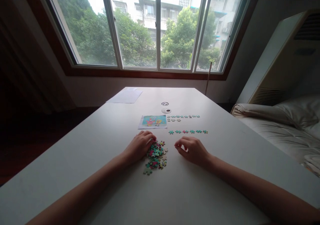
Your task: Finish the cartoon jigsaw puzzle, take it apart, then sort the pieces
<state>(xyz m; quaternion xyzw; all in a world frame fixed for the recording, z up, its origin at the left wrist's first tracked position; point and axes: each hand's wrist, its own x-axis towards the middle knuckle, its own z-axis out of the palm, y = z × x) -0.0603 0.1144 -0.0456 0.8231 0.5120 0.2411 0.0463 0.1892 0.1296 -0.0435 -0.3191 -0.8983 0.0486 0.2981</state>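
Observation:
A loose pile of jigsaw puzzle pieces [157, 153], mostly green with some pink and yellow, lies on the white table [100, 141]. My left hand [140, 145] rests against the pile's upper left side, its fingers curled down onto the edge pieces. Whatever those fingertips hold, if anything, is hidden. To the right of the pile and apart from it is my right hand [193, 149], thumb and forefinger brought together in a pinch; no piece can be made out between them. Beyond it runs a row of spaced puzzle pieces [192, 131].
A printed cartoon picture [153, 121] lies past the pile, with face-down-looking puzzle pieces [178, 120] and more green pieces [183, 116] in rows beside it. Farther off are two round discs [166, 110] and white paper [126, 96]. A bed [275, 125] stands at right.

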